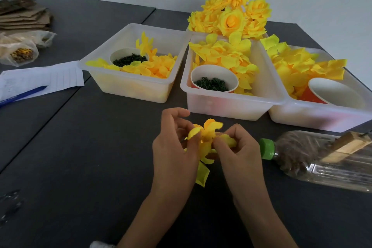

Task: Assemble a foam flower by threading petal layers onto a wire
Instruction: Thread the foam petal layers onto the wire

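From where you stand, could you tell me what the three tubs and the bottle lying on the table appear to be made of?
The three tubs look like translucent, frosted white plastic: the yellow petals show faintly through their walls. The bottle looks like clear, glossy thin plastic with ribbed sides and an opaque green plastic cap; the brownish contents show through it.

Soft, even daylight, slightly dim, with a wide-angle bend

The light is diffuse and cool, leaving only faint shadows under the hands and the plastic tubs (231, 104) on the dark table (90, 157). The yellow petals (231, 56) look oversaturated and lose detail. Focus is soft overall, more smeared toward the corners, and the bottle (322, 159) and table edges bow outward near the frame's border.
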